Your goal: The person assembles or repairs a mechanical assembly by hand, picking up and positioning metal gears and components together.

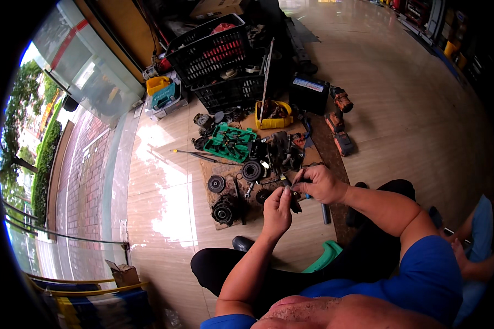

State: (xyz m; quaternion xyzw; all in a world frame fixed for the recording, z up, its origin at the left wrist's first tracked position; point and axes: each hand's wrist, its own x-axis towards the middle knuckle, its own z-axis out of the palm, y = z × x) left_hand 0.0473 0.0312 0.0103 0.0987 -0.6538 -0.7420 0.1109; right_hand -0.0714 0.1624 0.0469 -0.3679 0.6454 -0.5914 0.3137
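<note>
My left hand (278,212) and my right hand (324,186) meet over a cardboard sheet, fingertips pinched close together. Between them is a small dark piece, mostly covered by the fingers; its kind does not show. Beyond the hands lies a greasy dark metal assembly (285,151). Left of it are a black pulley (252,170), a smaller ribbed wheel (216,183) and a round machine part with a pulley face (225,210). A wrench (250,189) rests close to my left hand. Farther off, a green tool case (229,142) lies unfolded with tools in it.
A yellow bin (273,115) of parts stands beyond the cardboard, before stacked black crates (208,52). Right of it are a black battery (308,94) and cordless power tools (337,123). A green stool (324,256) is beneath me. Another person's arm (475,257) shows at right.
</note>
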